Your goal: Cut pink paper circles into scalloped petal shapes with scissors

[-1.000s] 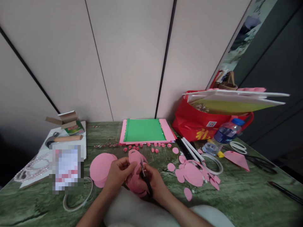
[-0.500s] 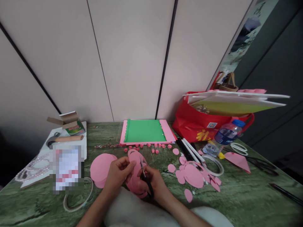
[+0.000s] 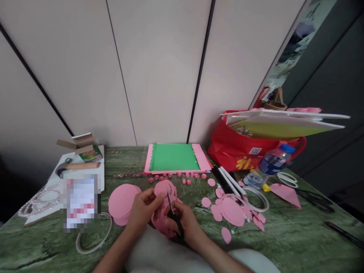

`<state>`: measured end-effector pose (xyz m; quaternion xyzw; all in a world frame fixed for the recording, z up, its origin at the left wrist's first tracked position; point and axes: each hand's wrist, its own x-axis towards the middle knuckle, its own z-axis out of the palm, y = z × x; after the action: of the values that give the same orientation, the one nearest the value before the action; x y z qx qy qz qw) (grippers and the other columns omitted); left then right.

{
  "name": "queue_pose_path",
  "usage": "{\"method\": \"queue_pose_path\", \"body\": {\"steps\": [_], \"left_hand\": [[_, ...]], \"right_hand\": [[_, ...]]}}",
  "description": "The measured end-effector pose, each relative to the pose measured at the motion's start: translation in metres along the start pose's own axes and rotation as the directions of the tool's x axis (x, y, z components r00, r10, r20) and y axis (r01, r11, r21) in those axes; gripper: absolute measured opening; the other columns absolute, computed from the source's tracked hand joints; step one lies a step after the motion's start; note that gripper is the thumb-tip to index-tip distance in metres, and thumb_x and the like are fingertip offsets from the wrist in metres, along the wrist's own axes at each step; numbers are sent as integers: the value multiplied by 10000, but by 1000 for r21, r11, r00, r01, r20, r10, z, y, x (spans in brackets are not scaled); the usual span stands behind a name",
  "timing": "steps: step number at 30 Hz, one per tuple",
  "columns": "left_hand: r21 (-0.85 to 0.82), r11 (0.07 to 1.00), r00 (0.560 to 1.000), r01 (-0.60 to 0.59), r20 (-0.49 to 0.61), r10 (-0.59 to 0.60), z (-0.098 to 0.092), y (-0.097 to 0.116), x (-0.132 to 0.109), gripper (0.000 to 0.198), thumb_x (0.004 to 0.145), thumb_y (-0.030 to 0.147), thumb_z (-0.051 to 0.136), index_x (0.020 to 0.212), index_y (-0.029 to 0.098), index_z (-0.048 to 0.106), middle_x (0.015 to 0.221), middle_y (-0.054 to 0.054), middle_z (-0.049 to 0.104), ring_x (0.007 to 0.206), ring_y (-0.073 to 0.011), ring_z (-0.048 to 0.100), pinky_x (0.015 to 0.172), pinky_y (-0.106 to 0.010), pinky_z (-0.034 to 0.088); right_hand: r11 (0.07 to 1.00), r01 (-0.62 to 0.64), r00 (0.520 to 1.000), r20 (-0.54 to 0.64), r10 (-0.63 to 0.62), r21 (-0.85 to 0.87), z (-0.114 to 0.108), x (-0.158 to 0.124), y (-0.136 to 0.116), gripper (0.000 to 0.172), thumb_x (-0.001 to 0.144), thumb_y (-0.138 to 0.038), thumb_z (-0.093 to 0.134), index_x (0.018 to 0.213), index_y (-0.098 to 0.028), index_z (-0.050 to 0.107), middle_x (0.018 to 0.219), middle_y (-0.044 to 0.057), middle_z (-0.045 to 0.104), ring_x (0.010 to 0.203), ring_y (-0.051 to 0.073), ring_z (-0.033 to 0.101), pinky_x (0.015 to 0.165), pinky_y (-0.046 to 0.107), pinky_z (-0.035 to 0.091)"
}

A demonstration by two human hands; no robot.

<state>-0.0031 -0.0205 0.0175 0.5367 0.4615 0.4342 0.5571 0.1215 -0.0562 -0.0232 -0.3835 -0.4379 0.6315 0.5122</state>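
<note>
My left hand point(image 3: 146, 204) pinches a piece of pink paper point(image 3: 162, 187) between thumb and fingers. In my right hand point(image 3: 184, 220) is a pair of black-handled scissors point(image 3: 176, 223), its blades pointing up against the paper. A cut, curling strip of the pink paper hangs down between both hands, partly hidden by them. Just left of my left hand lies a stack of pink paper circles point(image 3: 123, 203). Several small rolled pink paper pieces point(image 3: 187, 175) sit in a row beyond my hands.
Pink offcuts point(image 3: 231, 212), a tape roll point(image 3: 260, 199) and white pens point(image 3: 229, 180) lie on the right. Behind them stand a red bag point(image 3: 227, 142) and a water bottle point(image 3: 273, 167). Green paper point(image 3: 174, 156) is at the back; a hammer point(image 3: 81, 166) and another tape roll point(image 3: 93, 248) are left.
The pink paper has turned in my left hand, and its top edge now looks rounder beside the scissor blades. Both hands stay in nearly the same place.
</note>
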Motion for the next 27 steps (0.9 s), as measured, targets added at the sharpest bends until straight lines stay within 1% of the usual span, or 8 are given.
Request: {"method": "queue_pose_path", "body": {"steps": [3, 5, 9, 12, 15, 18, 23, 27], "left_hand": [[63, 998, 1000, -12, 7, 12, 0, -1, 0, 335, 703, 400, 637, 515, 154, 509, 365, 53, 482, 319, -63, 416, 355, -174, 305], [77, 997, 1000, -14, 6, 14, 0, -1, -1, 353, 703, 401, 635, 490, 156, 495, 367, 48, 487, 326, -63, 419, 359, -174, 311], [109, 994, 999, 0, 46, -5, -2, -4, 0, 323, 670, 405, 660, 511, 153, 536, 375, 48, 488, 326, -67, 420, 337, -172, 301], [139, 990, 998, 17, 61, -26, -2, -6, 0, 313, 656, 416, 667, 531, 145, 572, 374, 47, 488, 322, -66, 413, 320, -169, 288], [141, 990, 998, 25, 50, -32, -1, -5, 0, 320, 647, 420, 673, 521, 145, 568, 363, 49, 480, 315, -65, 408, 314, -168, 280], [141, 990, 999, 22, 45, -28, -1, -4, 0, 310, 640, 415, 676, 527, 146, 569, 360, 53, 475, 314, -68, 415, 315, -168, 282], [144, 989, 1000, 13, 23, -16, -3, -6, 1, 341, 637, 424, 677, 494, 157, 520, 354, 49, 480, 310, -71, 427, 321, -170, 294], [144, 989, 1000, 13, 21, -16, -4, -7, 2, 356, 641, 441, 675, 492, 162, 511, 348, 48, 478, 304, -71, 418, 315, -169, 291]], "right_hand": [[998, -54, 998, 18, 54, 9, 0, 0, 4, 287, 544, -316, 729, 670, -193, 503, 431, -72, 521, 322, 78, 414, 330, 183, 317], [998, -55, 998, 15, 55, 7, -1, 0, 6, 305, 536, -320, 744, 671, -196, 501, 428, -73, 516, 327, 81, 409, 331, 185, 309], [999, 39, 999, 7, -39, -11, -4, 3, 6, 335, 520, -325, 774, 696, -203, 517, 515, -50, 542, 425, 104, 450, 378, 197, 335], [994, 100, 995, -1, -100, -39, -5, 5, 5, 359, 515, -338, 787, 712, -207, 518, 557, -46, 531, 477, 104, 431, 408, 196, 323], [991, 113, 993, -9, -114, -69, -5, 6, 3, 378, 520, -397, 782, 718, -209, 522, 563, -49, 513, 482, 105, 414, 427, 205, 319], [990, 123, 992, -10, -124, -65, -4, 6, 4, 410, 501, -448, 783, 707, -207, 523, 577, -40, 510, 509, 121, 437, 457, 219, 342], [992, 114, 993, -3, -114, -50, -5, 6, 3, 401, 496, -427, 792, 683, -208, 513, 542, -45, 485, 524, 129, 439, 461, 217, 340], [988, 122, 992, 3, -123, -90, -5, 5, -3, 374, 521, -426, 771, 676, -205, 512, 531, -49, 485, 485, 115, 411, 439, 215, 320]]}}
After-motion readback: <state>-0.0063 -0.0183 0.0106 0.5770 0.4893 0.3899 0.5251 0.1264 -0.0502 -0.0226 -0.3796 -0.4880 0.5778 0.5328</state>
